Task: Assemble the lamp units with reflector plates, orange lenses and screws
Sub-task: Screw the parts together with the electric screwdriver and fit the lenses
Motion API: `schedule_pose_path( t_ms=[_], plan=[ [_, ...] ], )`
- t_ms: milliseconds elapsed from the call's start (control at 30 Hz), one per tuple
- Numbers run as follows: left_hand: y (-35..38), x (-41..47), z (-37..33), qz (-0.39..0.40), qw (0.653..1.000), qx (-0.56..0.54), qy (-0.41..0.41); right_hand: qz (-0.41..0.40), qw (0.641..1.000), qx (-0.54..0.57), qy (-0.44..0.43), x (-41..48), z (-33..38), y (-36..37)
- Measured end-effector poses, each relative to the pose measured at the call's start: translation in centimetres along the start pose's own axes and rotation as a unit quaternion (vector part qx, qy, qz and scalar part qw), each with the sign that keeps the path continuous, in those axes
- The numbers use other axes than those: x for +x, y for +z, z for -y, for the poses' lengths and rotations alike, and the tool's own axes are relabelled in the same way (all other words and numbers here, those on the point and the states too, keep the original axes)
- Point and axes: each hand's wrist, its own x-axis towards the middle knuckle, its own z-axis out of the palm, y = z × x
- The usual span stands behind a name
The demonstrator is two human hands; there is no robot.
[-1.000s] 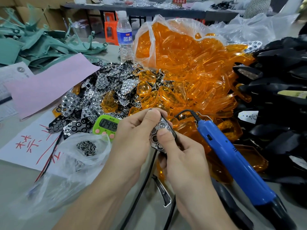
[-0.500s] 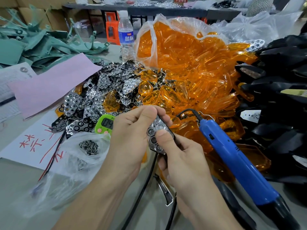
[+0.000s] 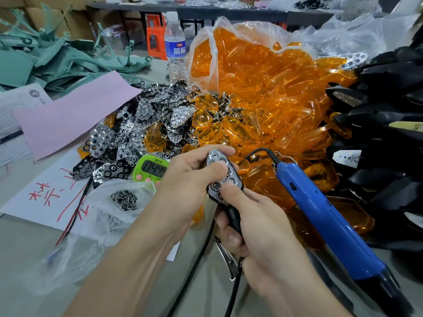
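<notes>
at centre, left hand (image 3: 183,179) and right hand (image 3: 258,223) grip the lamp unit (image 3: 215,156).

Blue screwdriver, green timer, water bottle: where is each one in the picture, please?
blue screwdriver (image 3: 327,221), head view, on the middle of its blue handle.
green timer (image 3: 155,169), head view, on its display.
water bottle (image 3: 175,50), head view, on its blue label.

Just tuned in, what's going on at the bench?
The left hand and right hand hold one lamp unit, thumbs pressing a reflector plate into its face. Orange lenses lie heaped behind; none is on it yet. The blue screwdriver lies unused at right; screws wait in a bag at left.
</notes>
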Motion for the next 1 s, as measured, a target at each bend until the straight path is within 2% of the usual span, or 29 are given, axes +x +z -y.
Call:
schedule_pose_path(
  t_ms=[367, 567, 767, 900, 1000],
  plan=[
    [0.1, -0.3, -0.2, -0.001, 0.999, 0.033, 0.026, 0.012, 1.000, 0.004, 0.012, 0.2, 0.1, -0.5],
    [-0.8, -0.3, -0.6, 0.128, 0.989, -0.070, -0.026, 0.062, 0.994, 0.083, 0.046, 0.3, 0.9, -1.1],
    [-1.6, -0.2, -0.9, 0.175, 0.978, -0.110, -0.021, 0.164, 0.973, 0.140, 0.080, 0.4, 1.4, -1.7],
    [-1.4, -0.2, -0.9, 0.158, 0.981, -0.113, -0.013, 0.171, 0.973, 0.139, 0.074, 0.4, 1.5, -1.7],
    [-0.8, -0.4, -1.1, 0.113, 0.988, -0.103, -0.006, 0.128, 0.987, 0.092, 0.035, 0.1, 1.4, -1.5]
  ],
)
